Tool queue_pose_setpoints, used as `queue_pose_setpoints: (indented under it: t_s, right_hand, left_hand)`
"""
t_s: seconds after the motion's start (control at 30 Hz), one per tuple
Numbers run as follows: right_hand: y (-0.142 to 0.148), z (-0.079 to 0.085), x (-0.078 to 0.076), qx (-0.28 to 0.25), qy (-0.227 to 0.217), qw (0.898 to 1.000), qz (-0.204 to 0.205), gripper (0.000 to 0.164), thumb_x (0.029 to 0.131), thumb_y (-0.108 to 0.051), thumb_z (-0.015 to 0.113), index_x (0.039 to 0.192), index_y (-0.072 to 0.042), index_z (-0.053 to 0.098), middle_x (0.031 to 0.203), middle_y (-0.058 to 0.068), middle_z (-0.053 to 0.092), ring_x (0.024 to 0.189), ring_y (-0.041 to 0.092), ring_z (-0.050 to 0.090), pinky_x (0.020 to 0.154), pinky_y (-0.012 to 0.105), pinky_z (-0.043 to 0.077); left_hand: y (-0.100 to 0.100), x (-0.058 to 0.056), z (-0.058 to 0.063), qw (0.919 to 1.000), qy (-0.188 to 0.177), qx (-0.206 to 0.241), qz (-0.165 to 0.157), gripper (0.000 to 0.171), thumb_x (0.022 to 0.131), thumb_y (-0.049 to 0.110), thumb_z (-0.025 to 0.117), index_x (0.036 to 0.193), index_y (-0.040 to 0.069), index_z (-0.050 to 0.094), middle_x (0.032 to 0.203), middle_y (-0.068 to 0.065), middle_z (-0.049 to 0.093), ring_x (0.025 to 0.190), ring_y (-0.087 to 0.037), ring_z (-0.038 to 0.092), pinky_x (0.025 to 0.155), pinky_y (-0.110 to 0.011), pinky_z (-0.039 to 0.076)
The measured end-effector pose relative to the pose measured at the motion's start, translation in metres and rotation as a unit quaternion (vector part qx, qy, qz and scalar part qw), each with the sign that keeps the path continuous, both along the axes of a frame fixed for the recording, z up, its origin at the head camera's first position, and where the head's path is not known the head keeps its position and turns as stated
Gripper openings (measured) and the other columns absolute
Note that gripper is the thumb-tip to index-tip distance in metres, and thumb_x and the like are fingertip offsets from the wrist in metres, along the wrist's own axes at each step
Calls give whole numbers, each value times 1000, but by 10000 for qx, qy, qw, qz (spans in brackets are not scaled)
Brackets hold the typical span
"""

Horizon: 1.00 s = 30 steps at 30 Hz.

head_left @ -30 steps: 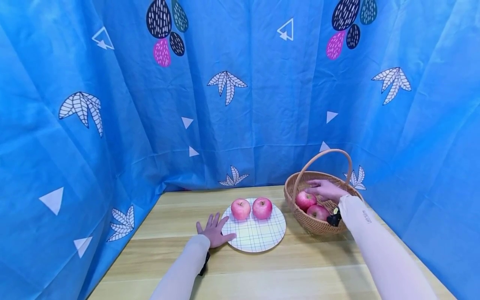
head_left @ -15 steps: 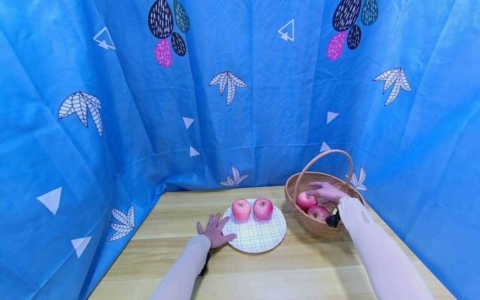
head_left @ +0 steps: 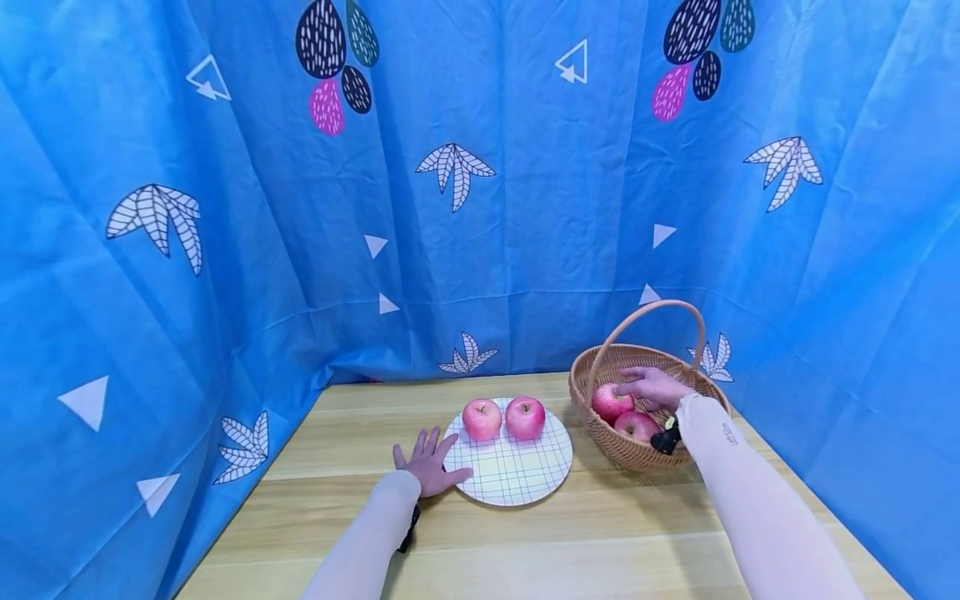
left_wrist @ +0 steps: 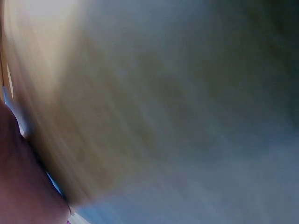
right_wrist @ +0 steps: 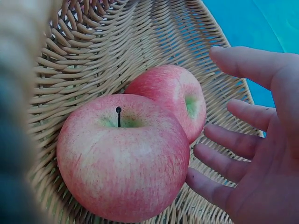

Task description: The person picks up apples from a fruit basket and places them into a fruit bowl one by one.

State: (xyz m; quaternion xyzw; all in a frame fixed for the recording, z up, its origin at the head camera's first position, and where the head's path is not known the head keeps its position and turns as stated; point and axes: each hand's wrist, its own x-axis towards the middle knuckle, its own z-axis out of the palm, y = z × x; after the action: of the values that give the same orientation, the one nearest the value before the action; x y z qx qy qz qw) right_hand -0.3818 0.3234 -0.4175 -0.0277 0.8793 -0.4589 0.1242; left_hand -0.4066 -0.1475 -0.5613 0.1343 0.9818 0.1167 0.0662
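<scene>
My right hand (head_left: 654, 388) reaches inside a wicker basket (head_left: 626, 450) with a tall arched handle. Two red apples lie in it, one toward the left side (head_left: 611, 402) and one nearer me (head_left: 637, 427). In the right wrist view the right hand (right_wrist: 268, 140) has its fingers spread beside the larger-looking apple (right_wrist: 121, 163) and the apple behind it (right_wrist: 159, 86), gripping neither. My left hand (head_left: 429, 467) lies with fingers spread at the left rim of a round checked plate (head_left: 517, 479), its thumb over the rim. Two more apples (head_left: 482, 419) (head_left: 525, 417) sit on the plate's far half.
Pale wooden tabletop (head_left: 510, 558) lies under everything. Blue patterned curtain (head_left: 555, 208) encloses the back and both sides, close behind the basket. The basket's handle arches above my right hand. The left wrist view is mostly blurred, with part of the hand (left_wrist: 28, 182) at its left edge.
My right hand has shifted only slightly inside the basket, around the same apples. The left hand, plate and apples stay where they were.
</scene>
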Motion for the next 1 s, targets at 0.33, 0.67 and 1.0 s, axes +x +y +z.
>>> queue_pose_setpoints:
  t_s: [0.33, 0.67, 1.0]
  right_hand:
    - [4, 9, -2, 150, -7, 9999, 30, 77, 100, -34, 62, 155, 6, 26, 159, 31, 27, 140, 48, 38, 106, 60, 44]
    - [16, 2, -8, 43, -100, 9999, 26, 81, 97, -36, 65, 155, 5, 26, 160, 31, 24, 142, 51, 34, 108, 62, 42]
    - [18, -4, -10, -115, -139, 9998, 41, 81, 97, -31, 65, 155, 6, 24, 159, 32, 23, 140, 48, 35, 105, 60, 45]
  left_hand:
    - [-1, -4, -3, 10000, 13, -78, 32, 102, 75, 96, 36, 159, 40, 26, 171, -4, 11, 157, -34, 3, 110, -79, -8]
    - [0, 0, 0, 9999, -120, 28, -32, 102, 76, 94, 38, 160, 37, 26, 171, -5, 10, 157, -34, 2, 112, -77, -8]
    - [-1, -2, -5, 10000, 43, 24, -34, 102, 75, 96, 35, 159, 38, 26, 171, -4, 12, 157, -34, 3, 111, -78, -7]
